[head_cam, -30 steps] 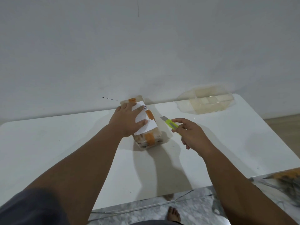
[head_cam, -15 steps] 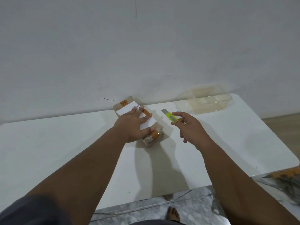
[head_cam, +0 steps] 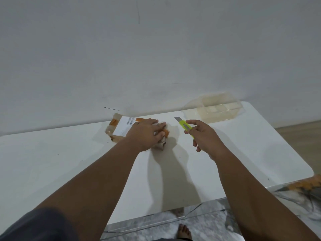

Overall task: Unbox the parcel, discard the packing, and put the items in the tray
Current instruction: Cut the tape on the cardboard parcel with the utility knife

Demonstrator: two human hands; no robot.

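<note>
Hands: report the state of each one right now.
Left hand: open, pressing flat on the parcel.
Right hand: closed, gripping the yellow utility knife.

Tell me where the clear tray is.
In the head view, the clear tray sits at the far right of the white table by the wall, beyond the right hand holding the yellow cutter.

Left hand [head_cam: 145, 134] presses parcel [head_cam: 121, 128] on table [head_cam: 69, 162]; right hand [head_cam: 206, 138] grips cutter [head_cam: 185, 126].
</note>
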